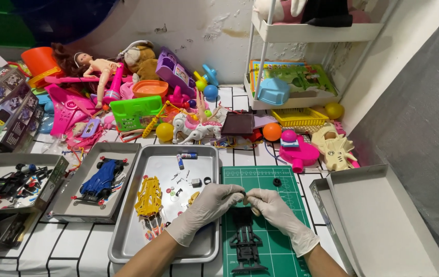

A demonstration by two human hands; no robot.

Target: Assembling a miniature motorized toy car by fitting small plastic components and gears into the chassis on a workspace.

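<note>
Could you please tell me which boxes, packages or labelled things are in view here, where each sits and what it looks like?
Dark printed cartons: stacked at far left, rectangular, black with car pictures.
Grey box lid: right of the green cutting mat, open, plain.
Picture books: on the white shelf, flat, green and colourful.

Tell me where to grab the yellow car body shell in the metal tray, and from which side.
The yellow car body shell lies lengthwise in the metal tray, top side up, apparently. Probably best to come from above and pinch its two long flanks at mid-length with the fingers. The left hand is nearest; small loose parts lie to its right, so lift straight up.
</note>
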